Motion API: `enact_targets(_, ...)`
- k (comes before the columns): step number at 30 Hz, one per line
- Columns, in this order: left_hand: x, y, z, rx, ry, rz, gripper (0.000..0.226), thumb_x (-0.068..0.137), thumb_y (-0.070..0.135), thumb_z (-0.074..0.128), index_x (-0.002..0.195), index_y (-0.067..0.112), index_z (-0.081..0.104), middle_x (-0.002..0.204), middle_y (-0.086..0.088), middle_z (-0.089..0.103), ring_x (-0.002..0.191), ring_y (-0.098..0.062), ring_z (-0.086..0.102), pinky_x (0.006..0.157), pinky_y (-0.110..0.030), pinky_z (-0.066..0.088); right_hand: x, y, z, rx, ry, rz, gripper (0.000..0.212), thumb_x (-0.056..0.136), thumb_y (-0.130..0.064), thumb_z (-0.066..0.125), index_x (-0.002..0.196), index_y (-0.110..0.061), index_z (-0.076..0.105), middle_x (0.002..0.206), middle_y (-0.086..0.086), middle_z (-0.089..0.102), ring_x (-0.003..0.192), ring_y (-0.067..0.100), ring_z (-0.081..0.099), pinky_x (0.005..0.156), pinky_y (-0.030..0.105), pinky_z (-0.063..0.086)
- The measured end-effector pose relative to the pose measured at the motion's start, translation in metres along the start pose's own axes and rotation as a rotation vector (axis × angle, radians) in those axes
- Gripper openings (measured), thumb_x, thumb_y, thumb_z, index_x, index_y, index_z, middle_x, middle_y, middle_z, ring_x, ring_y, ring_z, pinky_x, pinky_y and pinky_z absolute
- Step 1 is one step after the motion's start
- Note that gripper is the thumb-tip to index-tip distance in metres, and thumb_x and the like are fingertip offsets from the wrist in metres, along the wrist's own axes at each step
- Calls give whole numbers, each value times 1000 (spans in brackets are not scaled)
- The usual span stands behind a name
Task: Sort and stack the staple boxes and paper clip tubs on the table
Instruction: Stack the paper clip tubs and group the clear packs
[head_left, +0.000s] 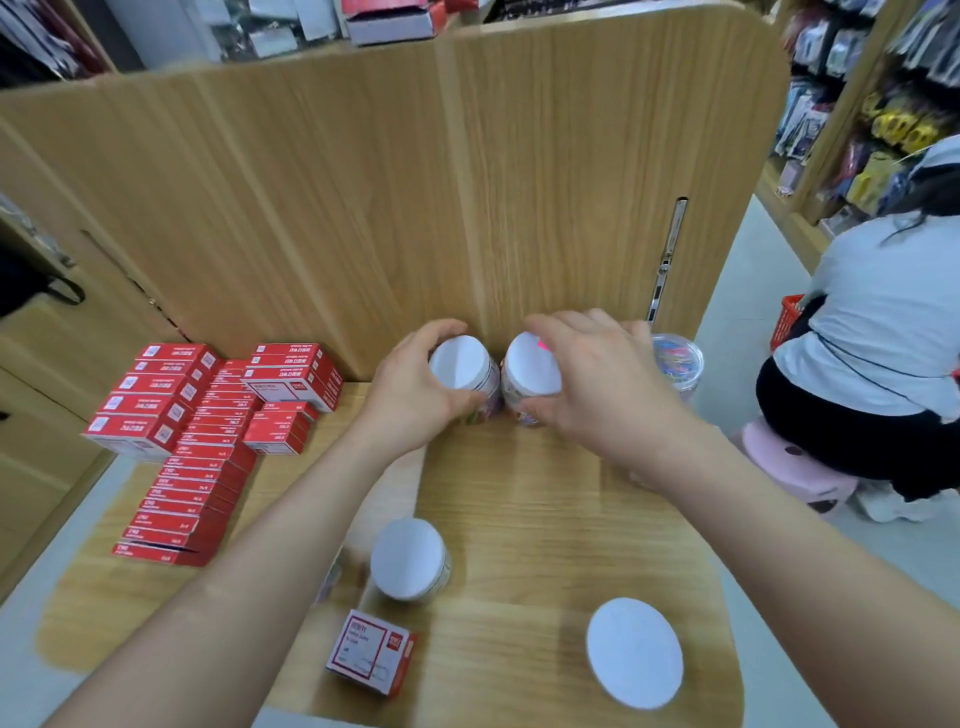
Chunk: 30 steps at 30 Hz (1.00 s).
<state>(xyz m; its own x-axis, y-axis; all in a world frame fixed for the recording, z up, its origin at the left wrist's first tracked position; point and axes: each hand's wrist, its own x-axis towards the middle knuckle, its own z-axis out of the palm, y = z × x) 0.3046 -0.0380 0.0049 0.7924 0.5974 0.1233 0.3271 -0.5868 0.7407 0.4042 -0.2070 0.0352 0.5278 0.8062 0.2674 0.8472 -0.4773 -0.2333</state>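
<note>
Both your forearms reach forward across the light wooden table (519, 519) towards the upright wooden panel (363, 208) at its far edge. Your left hand (415, 387) is curled round a round plastic tub with a white lid (462, 364), fingers wrapped over its far side and thumb at its near side. Your right hand (587, 374) arches over a second white-lidded tub (527, 371), fingers draped across the lid and thumb against the near wall, gripping it. These two tubs stand upright, touching side by side, right up against the panel.

Just beyond the outer edge of your right hand, a clear-lidded tub of coloured clips (678, 364) stands at the table's far right corner. Between your forearms, close to the left one, a third white-lidded tub (410, 558) stands alone. A fourth white-lidded tub (634, 652) sits near the table's near edge, beside your right forearm. A single red-and-white staple box (371, 652) lies just nearer you than the third tub. The stacked red staple boxes (208, 431) fill the table's left side, well apart from both hands.
</note>
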Motion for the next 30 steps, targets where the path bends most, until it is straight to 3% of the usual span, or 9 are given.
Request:
enact_targets(10, 5, -15, 6, -1, 7, 50, 72, 61, 17, 86, 123, 28, 52, 119, 9, 58, 111, -9, 54, 98, -30, 43, 20, 1, 24, -244, 5, -102, 50, 73, -45, 69, 113, -19, 55, 109, -3, 60, 100, 22, 53, 77, 37, 19)
enact_targets(16, 5, -14, 4, 74, -40, 14, 70, 65, 24, 84, 124, 31, 48, 110, 9, 60, 96, -14, 59, 88, -32, 49, 14, 8, 31, -271, 101, -55, 49, 65, -52, 72, 103, -22, 64, 111, 0, 53, 105, 25, 46, 80, 42, 25)
enact_targets(21, 6, -11, 1, 202, -35, 99, 74, 64, 27, 84, 128, 26, 47, 123, 2, 54, 114, -16, 49, 90, -20, 34, 2, 19, 13, -97, 141, 53, 56, 64, -55, 74, 114, -33, 61, 113, -5, 54, 112, 22, 46, 86, 41, 24)
enact_targets(25, -2, 7, 5, 350, -89, 250, 79, 65, 55, 74, 134, 41, 38, 126, 1, 42, 118, -22, 38, 98, -32, 35, -26, 49, -12, 155, 255, 277, 67, 65, -61, 68, 125, -35, 52, 125, 3, 48, 119, 28, 41, 96, 49, 35)
enact_targets(28, -5, 26, 22, 505, -145, 195, 79, 65, 75, 58, 134, 52, 27, 130, 4, 31, 123, -22, 26, 93, -48, 40, -51, 68, -17, 351, 142, 448, 81, 69, -58, 67, 140, -38, 33, 137, 8, 39, 131, 26, 32, 106, 39, 28)
enact_targets(30, -4, 33, 34, 539, -117, 127, 75, 67, 75, 59, 131, 49, 31, 129, 4, 29, 123, -22, 22, 89, -51, 42, -59, 76, -8, 536, 27, 487, 82, 75, -51, 68, 144, -40, 25, 143, 3, 38, 134, 18, 33, 111, 36, 28)
